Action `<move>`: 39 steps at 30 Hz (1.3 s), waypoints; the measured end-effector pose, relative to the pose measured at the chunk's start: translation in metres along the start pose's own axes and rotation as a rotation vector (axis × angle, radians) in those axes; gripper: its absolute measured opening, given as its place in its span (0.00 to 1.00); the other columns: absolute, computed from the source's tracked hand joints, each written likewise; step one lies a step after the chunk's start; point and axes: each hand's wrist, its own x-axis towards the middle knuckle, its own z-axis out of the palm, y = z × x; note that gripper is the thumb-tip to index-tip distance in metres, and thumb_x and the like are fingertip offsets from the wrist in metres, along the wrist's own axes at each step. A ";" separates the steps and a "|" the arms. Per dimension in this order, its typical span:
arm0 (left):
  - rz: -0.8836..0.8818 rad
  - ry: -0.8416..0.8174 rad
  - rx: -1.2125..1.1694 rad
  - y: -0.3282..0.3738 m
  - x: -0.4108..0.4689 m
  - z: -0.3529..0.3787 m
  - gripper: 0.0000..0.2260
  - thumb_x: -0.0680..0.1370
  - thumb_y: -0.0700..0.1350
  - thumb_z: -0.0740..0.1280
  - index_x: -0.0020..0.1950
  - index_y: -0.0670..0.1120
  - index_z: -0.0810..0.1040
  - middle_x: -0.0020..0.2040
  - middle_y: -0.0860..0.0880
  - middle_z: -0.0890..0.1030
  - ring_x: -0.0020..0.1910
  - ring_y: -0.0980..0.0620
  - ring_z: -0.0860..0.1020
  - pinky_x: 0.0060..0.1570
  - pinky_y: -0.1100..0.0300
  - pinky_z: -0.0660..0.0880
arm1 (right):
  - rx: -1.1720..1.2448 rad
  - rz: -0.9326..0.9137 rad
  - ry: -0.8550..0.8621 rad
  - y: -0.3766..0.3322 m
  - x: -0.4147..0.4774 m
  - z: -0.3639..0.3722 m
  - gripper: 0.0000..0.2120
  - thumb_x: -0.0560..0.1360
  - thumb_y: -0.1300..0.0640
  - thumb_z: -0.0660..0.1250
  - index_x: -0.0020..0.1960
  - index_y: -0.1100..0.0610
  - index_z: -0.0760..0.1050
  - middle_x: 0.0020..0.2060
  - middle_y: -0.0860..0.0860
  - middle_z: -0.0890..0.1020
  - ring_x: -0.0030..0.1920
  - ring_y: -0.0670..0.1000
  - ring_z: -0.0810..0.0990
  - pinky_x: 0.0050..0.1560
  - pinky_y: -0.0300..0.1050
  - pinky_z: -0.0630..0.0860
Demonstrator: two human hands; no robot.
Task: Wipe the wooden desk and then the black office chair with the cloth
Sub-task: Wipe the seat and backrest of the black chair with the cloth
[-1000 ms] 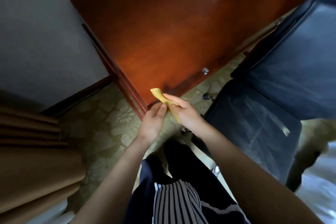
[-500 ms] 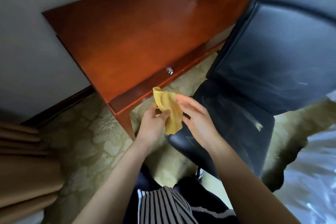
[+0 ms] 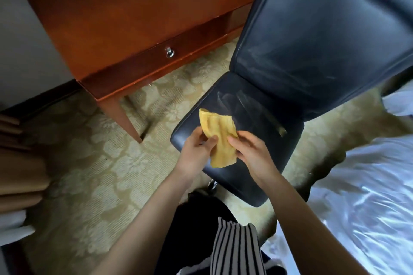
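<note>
A yellow cloth point(image 3: 220, 134) hangs between my two hands above the front of the black office chair's seat point(image 3: 250, 118). My left hand point(image 3: 196, 152) pinches the cloth's left edge with thumb and fingers. My right hand point(image 3: 251, 152) holds its right edge with the thumb on the fabric. The chair's tall backrest point(image 3: 330, 35) rises at the upper right; the seat shows dusty streaks. The wooden desk point(image 3: 138, 6) with a drawer knob point(image 3: 169, 52) fills the upper left.
Patterned beige carpet point(image 3: 93, 163) covers the floor between the desk leg point(image 3: 125, 116) and the chair. A bed with white sheets point(image 3: 368, 196) lies at the right. Brown curtain folds point(image 3: 20, 174) hang at the left edge. A grey wall point(image 3: 26, 40) stands behind the desk.
My view and both hands have shifted from the desk's front edge rightward over the chair seat. The cloth, bunched a second ago, is now spread out between my hands.
</note>
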 end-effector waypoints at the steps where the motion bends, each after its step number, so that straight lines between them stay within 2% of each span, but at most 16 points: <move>1: -0.007 0.004 0.010 -0.002 -0.003 -0.001 0.09 0.79 0.37 0.62 0.58 0.38 0.74 0.41 0.50 0.76 0.44 0.51 0.75 0.53 0.55 0.74 | -0.026 -0.031 0.025 0.002 -0.003 0.000 0.08 0.74 0.62 0.70 0.53 0.60 0.78 0.46 0.54 0.83 0.48 0.50 0.82 0.54 0.46 0.78; 4: -0.010 0.017 0.027 -0.008 -0.014 -0.007 0.08 0.79 0.38 0.62 0.58 0.39 0.74 0.40 0.51 0.76 0.45 0.51 0.75 0.59 0.48 0.74 | -0.161 -0.164 0.078 0.006 -0.014 0.005 0.05 0.73 0.64 0.69 0.48 0.58 0.78 0.41 0.48 0.81 0.44 0.45 0.80 0.51 0.42 0.77; 7: -0.010 0.007 0.005 -0.016 -0.024 -0.014 0.08 0.79 0.39 0.63 0.57 0.40 0.75 0.42 0.48 0.77 0.47 0.49 0.76 0.60 0.47 0.73 | -0.268 -0.301 0.135 0.009 -0.025 0.015 0.05 0.73 0.66 0.69 0.46 0.57 0.75 0.39 0.45 0.79 0.42 0.44 0.78 0.48 0.38 0.75; 9: 0.005 -0.009 0.007 -0.022 -0.028 -0.020 0.08 0.79 0.39 0.62 0.57 0.41 0.75 0.44 0.47 0.78 0.47 0.49 0.77 0.58 0.52 0.74 | -0.316 -0.385 0.186 0.011 -0.034 0.022 0.08 0.73 0.65 0.69 0.45 0.54 0.74 0.39 0.43 0.78 0.41 0.39 0.77 0.46 0.33 0.73; 11: 0.016 -0.007 0.019 -0.029 -0.033 -0.029 0.08 0.79 0.40 0.62 0.58 0.43 0.75 0.49 0.47 0.80 0.51 0.50 0.78 0.53 0.61 0.74 | -0.380 -0.460 0.199 0.018 -0.043 0.031 0.11 0.73 0.65 0.69 0.43 0.50 0.73 0.38 0.41 0.78 0.39 0.36 0.77 0.43 0.28 0.72; 13: 0.027 0.008 0.044 -0.039 -0.036 -0.039 0.09 0.80 0.41 0.61 0.60 0.43 0.75 0.53 0.48 0.80 0.53 0.52 0.77 0.45 0.73 0.71 | -0.425 -0.499 0.170 0.027 -0.048 0.038 0.10 0.73 0.64 0.69 0.44 0.51 0.73 0.39 0.41 0.79 0.40 0.36 0.77 0.43 0.28 0.72; 15: 0.017 0.009 0.069 -0.053 -0.037 -0.049 0.12 0.80 0.42 0.61 0.63 0.43 0.73 0.58 0.49 0.78 0.54 0.54 0.75 0.42 0.75 0.70 | -0.422 -0.506 0.118 0.035 -0.047 0.044 0.07 0.74 0.64 0.68 0.46 0.54 0.74 0.39 0.42 0.78 0.40 0.36 0.76 0.43 0.29 0.72; 18: -0.054 0.004 0.062 -0.069 -0.039 -0.057 0.18 0.80 0.44 0.62 0.70 0.47 0.68 0.62 0.52 0.72 0.61 0.56 0.70 0.48 0.69 0.65 | -0.372 -0.463 0.037 0.042 -0.039 0.047 0.04 0.76 0.64 0.65 0.46 0.57 0.72 0.38 0.43 0.76 0.38 0.35 0.74 0.41 0.29 0.70; 21: -0.094 0.025 0.076 -0.094 -0.033 -0.061 0.19 0.80 0.46 0.62 0.71 0.49 0.67 0.61 0.54 0.71 0.63 0.55 0.70 0.51 0.70 0.64 | -0.300 -0.354 0.048 0.058 -0.018 0.042 0.03 0.78 0.61 0.63 0.46 0.57 0.72 0.39 0.45 0.75 0.41 0.41 0.73 0.44 0.35 0.69; 24: -0.075 0.053 0.105 -0.118 -0.012 -0.062 0.16 0.80 0.45 0.63 0.67 0.49 0.70 0.58 0.53 0.74 0.51 0.60 0.74 0.38 0.81 0.65 | 0.104 -0.078 0.089 0.076 0.020 0.033 0.05 0.80 0.59 0.59 0.48 0.54 0.73 0.46 0.50 0.78 0.48 0.50 0.77 0.47 0.43 0.74; 26: -0.047 0.084 0.110 -0.136 0.012 -0.061 0.14 0.80 0.43 0.62 0.65 0.47 0.72 0.55 0.52 0.75 0.44 0.64 0.73 0.37 0.82 0.64 | 0.386 0.076 0.117 0.090 0.052 0.024 0.06 0.81 0.59 0.58 0.52 0.53 0.73 0.50 0.53 0.80 0.48 0.51 0.80 0.45 0.44 0.78; 29: -0.002 0.115 0.134 -0.169 0.064 -0.055 0.13 0.80 0.43 0.62 0.64 0.46 0.73 0.56 0.50 0.76 0.46 0.61 0.74 0.42 0.77 0.66 | 0.464 0.132 0.145 0.117 0.116 0.003 0.08 0.81 0.56 0.57 0.56 0.51 0.74 0.58 0.55 0.78 0.52 0.53 0.80 0.49 0.47 0.77; 31: 0.048 0.140 0.188 -0.199 0.110 -0.047 0.15 0.79 0.43 0.63 0.66 0.46 0.72 0.56 0.49 0.75 0.53 0.55 0.75 0.52 0.70 0.67 | 0.487 0.090 0.119 0.134 0.169 -0.011 0.11 0.82 0.54 0.56 0.61 0.51 0.73 0.60 0.54 0.78 0.56 0.53 0.79 0.50 0.47 0.77; 33: 0.119 0.172 0.325 -0.222 0.151 -0.044 0.16 0.79 0.45 0.63 0.68 0.48 0.71 0.58 0.51 0.74 0.61 0.54 0.71 0.59 0.67 0.63 | 0.481 0.031 0.080 0.139 0.211 -0.020 0.16 0.81 0.52 0.57 0.68 0.53 0.70 0.62 0.53 0.78 0.58 0.53 0.79 0.49 0.46 0.78; 36: 0.279 0.204 0.517 -0.262 0.213 -0.039 0.18 0.79 0.46 0.63 0.69 0.48 0.69 0.67 0.50 0.70 0.69 0.53 0.65 0.68 0.62 0.58 | 0.243 -0.150 0.081 0.153 0.269 -0.031 0.21 0.78 0.55 0.64 0.70 0.52 0.67 0.60 0.52 0.78 0.57 0.51 0.80 0.43 0.42 0.79; 39: 0.384 0.337 0.720 -0.292 0.272 -0.043 0.20 0.79 0.50 0.61 0.71 0.50 0.66 0.74 0.48 0.63 0.73 0.49 0.58 0.72 0.49 0.53 | 0.052 -0.328 0.073 0.165 0.316 -0.028 0.22 0.75 0.60 0.68 0.68 0.53 0.67 0.58 0.51 0.78 0.56 0.52 0.79 0.44 0.46 0.77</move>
